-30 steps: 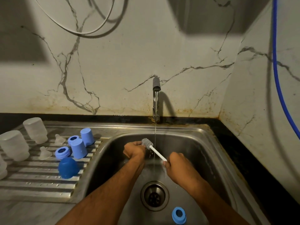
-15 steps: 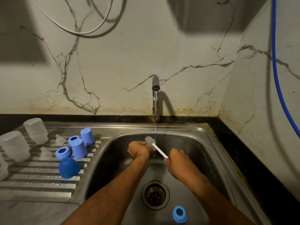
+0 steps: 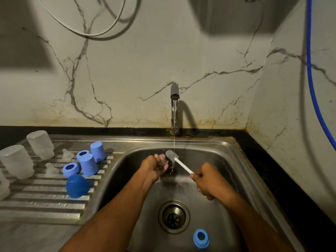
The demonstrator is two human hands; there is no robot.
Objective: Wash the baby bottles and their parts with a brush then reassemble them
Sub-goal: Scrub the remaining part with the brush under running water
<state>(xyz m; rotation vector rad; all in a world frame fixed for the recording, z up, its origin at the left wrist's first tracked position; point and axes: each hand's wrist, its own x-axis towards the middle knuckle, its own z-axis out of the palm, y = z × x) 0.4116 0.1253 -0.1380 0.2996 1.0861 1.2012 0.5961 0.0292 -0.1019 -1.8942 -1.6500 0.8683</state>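
Over the steel sink (image 3: 234, 160), my right hand (image 3: 207, 180) grips the white handle of a grey-bristled brush (image 3: 171, 155). The brush head sits under the thin water stream, right against my left hand (image 3: 155, 165). My left hand's fingers curl round a small pale translucent part (image 3: 162, 160), mostly hidden in the grip. A blue collar ring (image 3: 201, 238) lies on the sink floor near the front. On the drainboard stand two frosted bottles (image 3: 41, 144) (image 3: 17, 161) upside down, clear nipples (image 3: 67, 154), light blue caps (image 3: 89, 164), another blue ring (image 3: 71, 169) and a dark blue dome cap (image 3: 77, 186).
The faucet (image 3: 175, 93) runs at the back of the sink, and the drain (image 3: 174, 217) lies below my hands. Marble walls close in behind and on the right, where a blue hose (image 3: 311, 79) hangs. A black counter edge runs round the sink.
Both hands have shifted slightly right and back toward the stream. The brush head now sits under the water beside my left hand's fingers, and water splashes off it.
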